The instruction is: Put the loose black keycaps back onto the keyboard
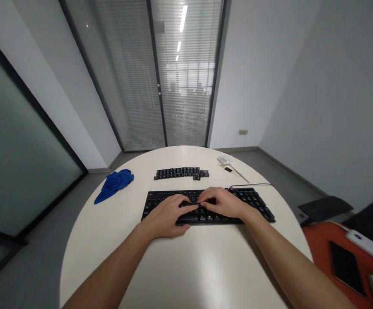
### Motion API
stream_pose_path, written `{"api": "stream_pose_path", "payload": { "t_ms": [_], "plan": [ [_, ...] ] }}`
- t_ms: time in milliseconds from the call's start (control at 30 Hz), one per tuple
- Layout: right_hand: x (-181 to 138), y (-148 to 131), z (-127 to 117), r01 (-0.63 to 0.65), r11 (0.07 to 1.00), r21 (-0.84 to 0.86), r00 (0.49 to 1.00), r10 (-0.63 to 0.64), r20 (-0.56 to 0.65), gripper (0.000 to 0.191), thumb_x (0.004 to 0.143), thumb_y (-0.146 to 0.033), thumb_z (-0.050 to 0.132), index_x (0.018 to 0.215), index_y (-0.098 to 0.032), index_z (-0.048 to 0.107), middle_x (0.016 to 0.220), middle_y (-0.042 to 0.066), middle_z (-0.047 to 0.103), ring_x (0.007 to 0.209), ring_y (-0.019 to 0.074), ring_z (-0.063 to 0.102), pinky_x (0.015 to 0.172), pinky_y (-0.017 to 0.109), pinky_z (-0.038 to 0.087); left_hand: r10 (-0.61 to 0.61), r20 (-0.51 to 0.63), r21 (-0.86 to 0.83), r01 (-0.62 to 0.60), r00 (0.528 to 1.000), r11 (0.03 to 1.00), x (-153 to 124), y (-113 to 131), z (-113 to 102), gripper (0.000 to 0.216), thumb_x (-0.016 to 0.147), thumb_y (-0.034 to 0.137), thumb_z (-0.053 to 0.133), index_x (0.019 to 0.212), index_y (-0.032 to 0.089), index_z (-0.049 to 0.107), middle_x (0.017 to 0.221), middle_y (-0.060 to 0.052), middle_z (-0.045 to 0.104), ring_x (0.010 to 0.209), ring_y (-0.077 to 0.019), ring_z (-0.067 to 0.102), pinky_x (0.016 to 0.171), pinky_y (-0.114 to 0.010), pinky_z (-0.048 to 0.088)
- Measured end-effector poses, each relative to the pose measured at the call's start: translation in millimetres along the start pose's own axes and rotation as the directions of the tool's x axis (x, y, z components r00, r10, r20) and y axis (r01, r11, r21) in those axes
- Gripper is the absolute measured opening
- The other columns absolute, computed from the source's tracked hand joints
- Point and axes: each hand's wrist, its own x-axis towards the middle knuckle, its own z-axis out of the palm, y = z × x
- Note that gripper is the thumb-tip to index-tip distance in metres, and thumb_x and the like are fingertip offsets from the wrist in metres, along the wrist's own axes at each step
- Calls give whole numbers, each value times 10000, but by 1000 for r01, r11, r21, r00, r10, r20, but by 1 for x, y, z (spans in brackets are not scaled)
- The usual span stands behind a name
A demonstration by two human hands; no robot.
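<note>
I can see a person with both arms stretched over a round, cream table (202, 262). A long black keyboard (207, 218) lies flat on it, right under the two hands. The left hand (172, 215) is loosely spread, with its thumb well apart from the fingers and one finger pointing in at the middle of the keys. The right hand (222, 201) is bent over the same spot, its thumb and pointing finger close together. The fingertips of the two hands almost meet there, and I can't see if the right one is pinching anything. Just past the keyboard sits a crooked row of small loose black keys (177, 172), packed side by side. A thin black cord (252, 185) runs from the back of the keyboard to the right. Over on the left of the table is a crumpled blue cloth (115, 184). At the far right, a thin pale stick (239, 173) lies by a clear, crinkly thing (225, 160) and a little black piece (228, 169). Beside the table there is an orange seat (320, 244), with a dark, flat phone (347, 267) and a white bar (369, 247) on it.
</note>
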Motion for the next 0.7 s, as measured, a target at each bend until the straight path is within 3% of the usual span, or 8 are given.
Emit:
{"api": "stream_pose_path", "payload": {
  "t_ms": [100, 233, 400, 500, 700],
  "plan": [
    [1, 4, 2, -3, 998, -57, 996, -2, -84, 187, 935, -307, 626, 1043, -223, 755, 1049, 59, 757, 1028, 230, 668, 964, 371, 497, -2, -3, 2, 2, 1000, 1000, 0, 0, -1, 626, 823, 287, 708, 1422, 287, 526, 1330, -105, 549, 1218, -297, 534, 1054, -493, 453],
    [0, 7, 7, -144, 980, -140, 973, 114, -200, 378, 934, -431, 623, 1221, -194, 689, 1205, 116, 720, 1146, 279, 640, 1031, 436, 477, 0, 5, 11, 0, 1000, 1000, 0, -1, 0, 632, 826, 309, 722, 1427, 282, 526, 1430, -110, 505, 1322, -318, 473, 1119, -513, 404],
    [-1, 8, 12, -261, 929, -262, 960, 221, -172, 574, 919, -550, 598, 1332, -152, 621, 1308, 150, 677, 1200, 326, 623, 1098, 517, 408, -34, 27, 37, 33, 999, 999, -3, -4, 4, 668, 827, 338, 736, 1453, 314, 504, 1587, -86, 368, 1472, -376, 299, 1183, -578, 304],
    [0, 6, 15, -285, 907, -310, 956, 248, -155, 587, 921, -587, 577, 1320, -160, 630, 1296, 146, 682, 1209, 329, 613, 1125, 535, 361, -66, 58, 47, 63, 996, 997, -3, -4, 4, 683, 830, 368, 740, 1464, 336, 488, 1593, -81, 367, 1477, -387, 294, 1184, -603, 281],
    [4, 5, 14, -312, 895, -318, 950, 281, -138, 584, 913, -599, 579, 1299, -167, 649, 1290, 149, 676, 1204, 327, 611, 1082, 493, 404, -128, 81, 57, 124, 988, 991, 1, -2, 4, 705, 818, 412, 755, 1465, 365, 479, 1582, -69, 393, 1469, -394, 308, 1181, -668, 214]
  ]
}}
